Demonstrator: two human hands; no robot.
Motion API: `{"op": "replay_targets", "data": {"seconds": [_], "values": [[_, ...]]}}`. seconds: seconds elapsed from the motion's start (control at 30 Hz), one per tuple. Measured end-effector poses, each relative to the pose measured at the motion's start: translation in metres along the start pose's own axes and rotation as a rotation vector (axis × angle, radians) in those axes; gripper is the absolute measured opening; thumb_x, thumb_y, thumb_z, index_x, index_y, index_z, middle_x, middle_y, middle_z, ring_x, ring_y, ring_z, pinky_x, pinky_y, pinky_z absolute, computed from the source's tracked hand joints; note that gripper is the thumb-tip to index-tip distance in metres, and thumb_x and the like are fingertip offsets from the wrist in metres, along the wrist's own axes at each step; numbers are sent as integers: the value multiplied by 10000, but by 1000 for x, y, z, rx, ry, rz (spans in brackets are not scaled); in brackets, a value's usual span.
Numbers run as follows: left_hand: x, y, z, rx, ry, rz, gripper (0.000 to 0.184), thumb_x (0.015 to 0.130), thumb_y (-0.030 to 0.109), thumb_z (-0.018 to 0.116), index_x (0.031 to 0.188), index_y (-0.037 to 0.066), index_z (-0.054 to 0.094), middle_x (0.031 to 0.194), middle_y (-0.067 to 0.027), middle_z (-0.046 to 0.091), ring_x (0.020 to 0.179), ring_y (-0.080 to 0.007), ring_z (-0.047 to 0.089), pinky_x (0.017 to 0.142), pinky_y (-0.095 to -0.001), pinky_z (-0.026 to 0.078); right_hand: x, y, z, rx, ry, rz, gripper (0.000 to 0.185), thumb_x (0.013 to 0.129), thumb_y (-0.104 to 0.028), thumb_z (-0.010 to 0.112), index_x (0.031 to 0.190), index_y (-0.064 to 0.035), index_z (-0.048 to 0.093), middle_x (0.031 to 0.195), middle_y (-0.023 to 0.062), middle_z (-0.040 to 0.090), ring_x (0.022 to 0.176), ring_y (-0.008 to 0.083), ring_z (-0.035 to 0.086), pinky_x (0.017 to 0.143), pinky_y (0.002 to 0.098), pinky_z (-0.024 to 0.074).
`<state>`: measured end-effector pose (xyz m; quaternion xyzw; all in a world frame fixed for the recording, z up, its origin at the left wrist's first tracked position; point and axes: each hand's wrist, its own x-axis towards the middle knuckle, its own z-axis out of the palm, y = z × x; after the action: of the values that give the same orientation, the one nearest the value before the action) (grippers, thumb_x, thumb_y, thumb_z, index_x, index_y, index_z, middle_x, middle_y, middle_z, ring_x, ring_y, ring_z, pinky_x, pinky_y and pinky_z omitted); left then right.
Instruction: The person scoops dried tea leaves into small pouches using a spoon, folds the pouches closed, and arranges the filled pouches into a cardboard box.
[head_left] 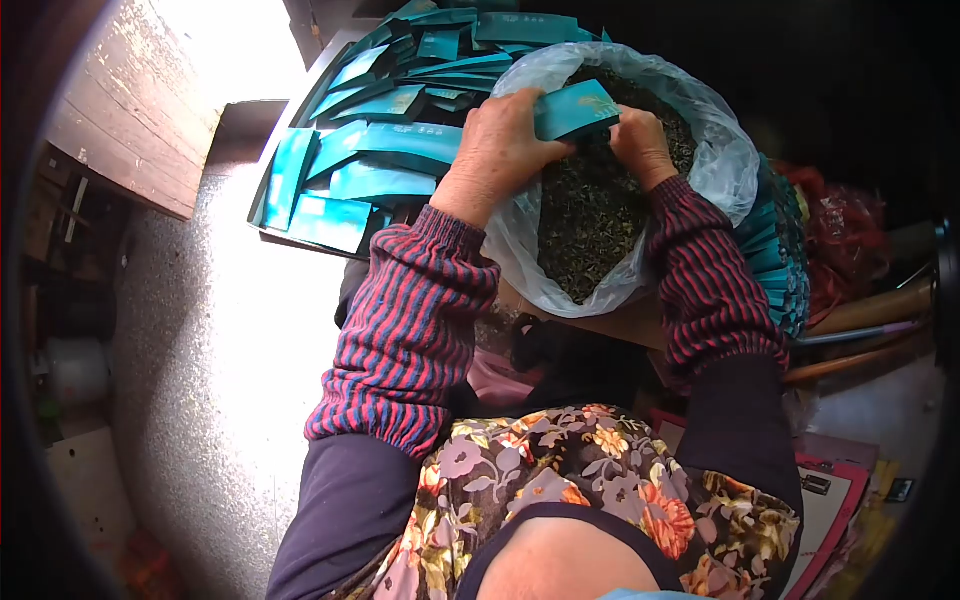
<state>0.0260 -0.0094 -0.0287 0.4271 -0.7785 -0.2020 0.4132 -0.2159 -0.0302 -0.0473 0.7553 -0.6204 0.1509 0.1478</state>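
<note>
A small teal packet (577,108) with pale printing is stretched between my two hands. My left hand (503,143) grips its left end, thumb below and fingers behind. At the packet's right end, my right hand (641,142) is closed in a pinch on the edge. Directly beneath lie loose dried leaves (590,225), dark green-brown like tea, inside a clear plastic bag (735,150) with its rim folded outward. Whether the packet holds any leaves is hidden from this angle.
Left of the bag, many teal packets (405,145) fill a shallow tray (262,215). More folded teal packets (775,265) stand packed at the right, beside red plastic (845,225) and wooden poles (870,305). A wooden board (140,110) is at the upper left.
</note>
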Motion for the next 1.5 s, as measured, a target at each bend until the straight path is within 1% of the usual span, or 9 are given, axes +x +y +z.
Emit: {"op": "replay_targets", "data": {"seconds": [0.13,0.23,0.3,0.4,0.63,0.97,1.17,1.37,1.5], "values": [[0,0,1,-6,13,9,598,612,338,816,1076,16,617,899,-215,656,878,-373,635,786,-436,502,-17,-3,-5,205,-2,-52,106,775,-102,579,772,-54,673,757,205,642,737,373,645,676,455,528],[-1,0,2,7,23,25,597,614,332,815,1080,16,617,899,-215,656,875,-373,637,783,-433,506,-24,2,-5,405,-6,-52,131,761,-68,573,805,-18,686,677,152,653,642,285,658,605,363,520],[-1,1,1,-1,13,-3,593,618,325,812,1083,12,617,911,-220,657,877,-371,640,777,-427,510,-24,8,-17,771,-312,266,177,760,-41,543,841,-7,696,601,64,619,512,147,583,499,271,465],[-2,4,-2,5,-13,-18,584,624,314,805,1086,11,618,924,-225,656,880,-370,642,782,-420,511,-26,7,-36,904,-377,520,177,740,-31,535,756,-9,709,563,35,594,467,92,531,448,255,432],[-1,9,-7,-11,-100,-79,676,628,315,801,1182,1,574,1029,-238,637,967,-363,621,858,-401,482,-28,21,-81,1071,-348,690,196,808,-13,494,883,22,671,538,-9,522,389,41,399,343,191,294],[-3,5,3,45,-61,1,630,624,320,806,1135,19,593,1003,-215,642,954,-369,613,847,-424,479,-10,20,-105,1051,-212,544,191,824,-44,515,846,19,694,553,11,561,405,47,446,349,190,294],[-6,5,6,33,-25,46,593,617,317,813,1090,26,605,936,-201,651,906,-372,621,812,-444,484,-8,-19,-93,898,-180,264,170,805,-52,542,833,8,699,591,39,610,507,87,546,475,217,422],[-5,6,4,-10,-25,27,588,626,317,810,1093,25,603,939,-207,651,912,-370,622,810,-442,486,-20,-36,-96,349,385,-270,122,828,-27,574,896,-18,675,747,92,651,645,195,635,586,292,489],[-4,4,3,-25,-27,11,580,634,322,806,1091,29,604,948,-206,653,919,-370,622,813,-441,484,-26,-14,-104,239,497,-170,132,821,-25,584,917,-34,674,799,118,666,666,230,650,589,304,488]]}}
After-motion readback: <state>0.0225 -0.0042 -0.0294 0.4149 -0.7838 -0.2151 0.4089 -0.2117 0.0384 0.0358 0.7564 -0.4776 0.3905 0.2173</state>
